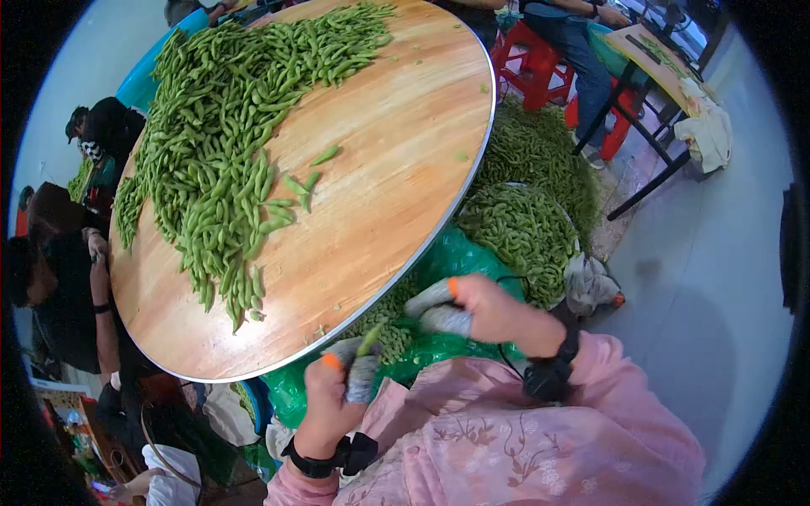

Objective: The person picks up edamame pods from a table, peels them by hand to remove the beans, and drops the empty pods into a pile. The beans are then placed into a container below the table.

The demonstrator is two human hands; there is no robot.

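My left hand point(331, 396), with grey finger covers and an orange band, is just below the round table's near edge. Its thumb and fingers pinch a green soybean pod point(369, 341), whose tip sticks up. To the right, my right hand point(481, 314), in similar finger covers, is held over a green plastic bag point(460, 257). Its fingertips are pressed together; anything between them is too small or hidden to make out. Under both hands lies a heap of small green pieces point(392, 337) in the bag. A large pile of soybean pods point(219, 143) covers the table's left part.
The round wooden table point(380, 185) has a metal rim. Beside it stand a full sack of pods point(523, 236) and a larger floor heap point(540, 152). Red stools point(536, 63) and a small table point(650, 51) are at upper right. Other people sit around, one at left point(72, 287).
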